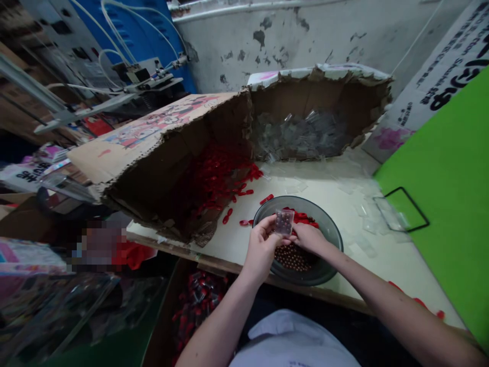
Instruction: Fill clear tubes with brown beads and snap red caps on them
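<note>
Both my hands meet over a grey round bowl at the front edge of the table. My left hand and my right hand are both closed on a small clear plastic case that has dark beads inside it. The bowl holds a heap of small brown beads near me and several red plastic pieces at its far side.
A torn cardboard box on the left spills red pieces onto the pale table. Another torn box behind holds clear plastic cases. A green panel stands on the right. A bin of filled cases sits below the table.
</note>
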A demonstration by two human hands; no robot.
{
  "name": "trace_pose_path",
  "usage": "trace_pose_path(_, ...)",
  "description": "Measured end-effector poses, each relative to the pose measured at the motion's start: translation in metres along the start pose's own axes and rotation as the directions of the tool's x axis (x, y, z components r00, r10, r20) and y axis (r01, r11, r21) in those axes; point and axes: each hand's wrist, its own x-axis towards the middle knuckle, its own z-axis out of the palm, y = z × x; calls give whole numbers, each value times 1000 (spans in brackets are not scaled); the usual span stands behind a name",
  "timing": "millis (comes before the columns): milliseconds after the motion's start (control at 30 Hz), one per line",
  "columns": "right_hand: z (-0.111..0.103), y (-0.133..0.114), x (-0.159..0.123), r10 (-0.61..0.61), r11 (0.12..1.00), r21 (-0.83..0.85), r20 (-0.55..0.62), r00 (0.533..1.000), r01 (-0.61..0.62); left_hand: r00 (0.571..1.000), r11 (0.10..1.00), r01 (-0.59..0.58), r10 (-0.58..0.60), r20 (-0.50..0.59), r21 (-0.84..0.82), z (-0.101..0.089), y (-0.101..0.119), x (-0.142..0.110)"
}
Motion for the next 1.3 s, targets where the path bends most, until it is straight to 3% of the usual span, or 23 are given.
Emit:
trace_pose_path(200, -6, 11, -10, -3, 976, 217, -85, 996, 22, 999, 999, 4, -6, 49, 36, -5, -6, 3)
trace_pose_path(367, -13, 20, -17, 19, 878, 474, -179, 984, 70, 1000, 995, 4, -7, 24, 102, -18, -18, 6)
trace_pose_path(433, -17, 21, -21, 84, 713, 698, -170, 982, 60, 1000, 992, -3, 3, 2, 123, -25, -23, 6)
trace_pose_path(500, -21, 19, -27, 143, 358, 934, -77, 987, 21, 1000, 989, -14, 17, -19, 150, -32, -26, 5)
trace_pose_path(567, -27, 17, -33, 133, -9, 999, 31, 991, -30, 999, 982, -18, 25, -36, 186, -35, -29, 5)
trace_pose_path(600, -30, 15, -36, 109, -103, 993, 59, 992, -48, 999, 980, -17, 25, -40, 200, -35, -30, 4)
trace_pose_path(667, -36, 11, -41, 75, -193, 980, 72, 995, -57, 999, 975, 2, 5, -32, 220, -33, -33, 4)
trace_pose_path(800, -44, 2, -47, 52, -270, 961, 74, 996, -57, 996, 964, 81, -86, 12, 255, -25, -47, 4)
trace_pose_path(900, -48, -5, -48, 78, -269, 963, 52, 996, -29, 992, 961, 110, -123, 35, 252, -20, -60, 3)
trace_pose_path(1067, -52, -15, -50, 262, -235, 963, -71, 962, 135, 987, 976, 134, -147, 59, 173, -17, -67, 0)
trace_pose_path(1200, -54, -24, -55, 409, -111, 931, -275, 870, 347, 990, 981, 135, -140, 31, 138, -16, -64, 0)
trace_pose_path(1300, -51, -32, -64, 414, 10, 907, -388, 824, 422, 988, 983, 148, -152, 32, 110, -14, -62, 0)
